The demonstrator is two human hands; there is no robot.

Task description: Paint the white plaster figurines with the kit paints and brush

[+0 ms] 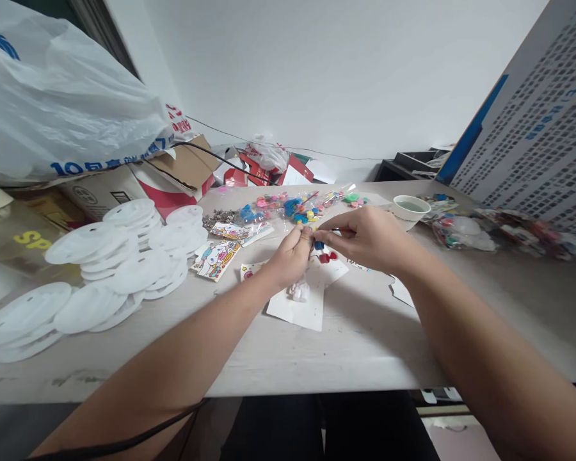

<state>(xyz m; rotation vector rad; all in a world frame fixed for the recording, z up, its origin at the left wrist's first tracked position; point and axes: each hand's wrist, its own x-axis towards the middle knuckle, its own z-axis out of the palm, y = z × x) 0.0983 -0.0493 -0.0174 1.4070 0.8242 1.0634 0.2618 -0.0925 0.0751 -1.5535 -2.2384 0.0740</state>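
My left hand (292, 257) and my right hand (365, 238) meet over the middle of the table, fingers pinched together. Between the fingertips sits a small blue bead (319, 245); what else they pinch is too small to tell. Just below hang small red beads (327, 257). Under my hands lie white paper sheets (302, 310) with a small white charm (299, 292) on them. Cartoon sticker cards (216, 259) lie left of my hands.
Stacks of white plastic discs (120, 262) cover the left side. Clear bags of coloured beads (288, 208) lie behind my hands. A white cup (410, 210) stands at the right, more bags (465, 230) beyond it. Boxes and a large plastic bag (57, 109) fill the back left.
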